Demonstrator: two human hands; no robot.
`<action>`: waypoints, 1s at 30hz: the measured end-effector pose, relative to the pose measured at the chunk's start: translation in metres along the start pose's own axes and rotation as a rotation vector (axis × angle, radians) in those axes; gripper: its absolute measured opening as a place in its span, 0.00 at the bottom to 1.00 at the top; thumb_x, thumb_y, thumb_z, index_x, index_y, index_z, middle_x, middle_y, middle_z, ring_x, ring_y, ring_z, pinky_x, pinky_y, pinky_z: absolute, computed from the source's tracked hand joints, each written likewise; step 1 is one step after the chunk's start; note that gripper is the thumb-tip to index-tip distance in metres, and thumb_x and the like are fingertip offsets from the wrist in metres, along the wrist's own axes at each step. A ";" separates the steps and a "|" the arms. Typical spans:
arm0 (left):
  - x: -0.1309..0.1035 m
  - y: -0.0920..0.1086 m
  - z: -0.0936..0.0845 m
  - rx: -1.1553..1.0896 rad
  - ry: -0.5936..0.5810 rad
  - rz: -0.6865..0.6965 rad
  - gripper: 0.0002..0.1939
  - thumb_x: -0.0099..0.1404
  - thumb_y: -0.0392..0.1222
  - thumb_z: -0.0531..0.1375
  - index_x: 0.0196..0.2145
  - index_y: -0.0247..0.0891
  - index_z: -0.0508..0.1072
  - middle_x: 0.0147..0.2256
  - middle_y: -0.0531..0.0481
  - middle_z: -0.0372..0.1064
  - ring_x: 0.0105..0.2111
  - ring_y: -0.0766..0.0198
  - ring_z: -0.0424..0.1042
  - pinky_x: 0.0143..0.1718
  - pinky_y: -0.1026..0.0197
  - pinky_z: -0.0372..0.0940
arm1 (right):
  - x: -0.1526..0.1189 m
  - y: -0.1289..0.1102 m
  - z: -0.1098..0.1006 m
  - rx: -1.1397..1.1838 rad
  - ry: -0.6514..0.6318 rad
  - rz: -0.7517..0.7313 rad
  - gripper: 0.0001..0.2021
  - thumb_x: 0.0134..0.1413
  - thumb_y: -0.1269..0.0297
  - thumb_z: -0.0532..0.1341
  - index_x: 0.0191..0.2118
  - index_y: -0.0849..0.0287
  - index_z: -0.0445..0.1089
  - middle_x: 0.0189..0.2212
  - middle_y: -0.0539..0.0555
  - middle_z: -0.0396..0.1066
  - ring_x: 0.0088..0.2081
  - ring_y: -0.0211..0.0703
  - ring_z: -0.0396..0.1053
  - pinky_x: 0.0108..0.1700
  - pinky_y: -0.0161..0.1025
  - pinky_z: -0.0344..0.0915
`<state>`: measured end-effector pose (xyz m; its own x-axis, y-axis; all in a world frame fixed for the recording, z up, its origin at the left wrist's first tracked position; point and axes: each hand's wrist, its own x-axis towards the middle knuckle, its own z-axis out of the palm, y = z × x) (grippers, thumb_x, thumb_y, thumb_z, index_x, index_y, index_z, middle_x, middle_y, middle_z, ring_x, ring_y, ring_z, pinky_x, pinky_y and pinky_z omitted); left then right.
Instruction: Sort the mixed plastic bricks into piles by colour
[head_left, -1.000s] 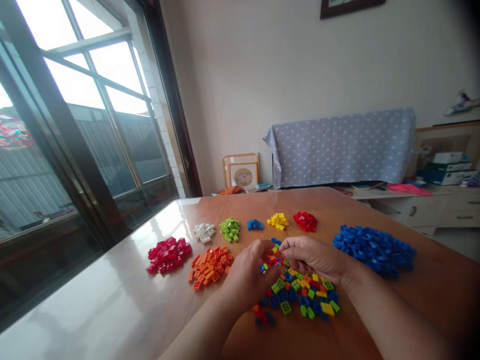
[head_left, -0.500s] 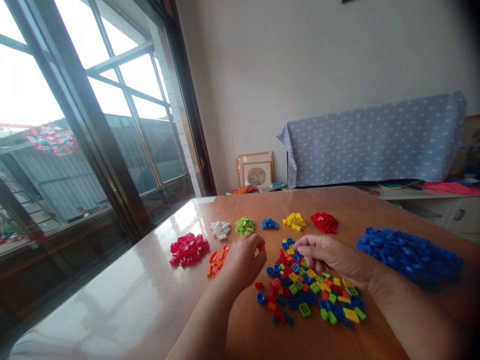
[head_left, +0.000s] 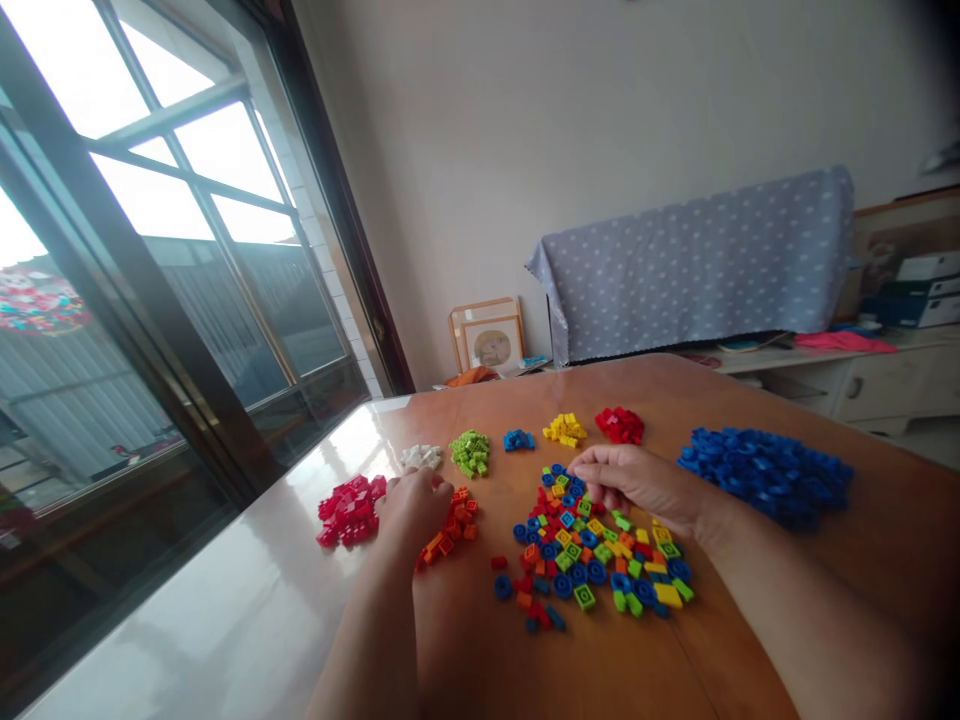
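Left hand (head_left: 414, 505): over the orange pile (head_left: 460, 518), back of the hand up, fingers curled downward; how far they are open, and whether they have hold of a brick, I cannot tell.
Right hand (head_left: 634, 485): at the far right edge of the mixed pile (head_left: 574, 552), fingers bent in and the thumb near their tips; whether a brick is between them I cannot tell.
Mixed pile: loose on the desk (head_left: 480, 665) in front of the person, with blue, green, yellow, orange and red bricks, some of the blue ones round.
Orange pile: left of the mixed pile, partly hidden by the left hand.
Pink pile (head_left: 351, 510): just left of the left hand.
Far row, left to right: white pile (head_left: 420, 456), green pile (head_left: 470, 453), small blue pile (head_left: 518, 440), yellow pile (head_left: 565, 430), red pile (head_left: 620, 425).
Big blue pile (head_left: 769, 475): right of the right hand, apart from it.
Behind the desk: a dotted cloth (head_left: 690, 275).
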<state>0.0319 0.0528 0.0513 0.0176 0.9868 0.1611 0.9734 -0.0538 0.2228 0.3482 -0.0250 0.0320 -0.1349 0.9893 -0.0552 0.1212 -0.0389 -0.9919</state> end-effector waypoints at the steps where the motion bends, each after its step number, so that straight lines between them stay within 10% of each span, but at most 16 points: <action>1: 0.000 0.000 -0.001 0.005 -0.015 -0.010 0.15 0.61 0.50 0.54 0.37 0.47 0.78 0.49 0.45 0.73 0.50 0.43 0.67 0.47 0.44 0.61 | 0.000 0.000 -0.001 0.002 0.001 -0.005 0.19 0.55 0.49 0.64 0.41 0.62 0.71 0.26 0.49 0.70 0.24 0.31 0.61 0.24 0.29 0.53; 13: 0.002 -0.003 -0.005 0.034 -0.028 -0.039 0.18 0.65 0.49 0.50 0.39 0.52 0.79 0.51 0.47 0.71 0.51 0.39 0.66 0.47 0.39 0.61 | -0.002 -0.004 -0.009 -0.002 0.059 -0.047 0.17 0.55 0.50 0.63 0.38 0.61 0.71 0.26 0.49 0.70 0.23 0.31 0.62 0.23 0.29 0.54; 21: -0.003 0.009 0.006 -0.087 0.163 0.213 0.16 0.63 0.42 0.52 0.43 0.45 0.78 0.50 0.48 0.72 0.51 0.47 0.65 0.50 0.49 0.61 | -0.013 -0.015 -0.024 -0.146 0.166 -0.002 0.10 0.48 0.59 0.65 0.34 0.59 0.69 0.22 0.48 0.68 0.22 0.32 0.60 0.23 0.30 0.54; 30: -0.013 0.029 0.011 -0.281 0.114 0.511 0.15 0.61 0.36 0.53 0.41 0.41 0.77 0.44 0.48 0.72 0.48 0.54 0.67 0.51 0.54 0.61 | -0.011 0.004 -0.028 -0.741 -0.111 0.115 0.12 0.40 0.70 0.63 0.36 0.59 0.74 0.26 0.48 0.70 0.27 0.36 0.64 0.25 0.30 0.53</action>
<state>0.0622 0.0395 0.0452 0.4287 0.8032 0.4136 0.7498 -0.5717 0.3330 0.3775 -0.0320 0.0321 -0.1750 0.9631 -0.2043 0.7642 0.0021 -0.6449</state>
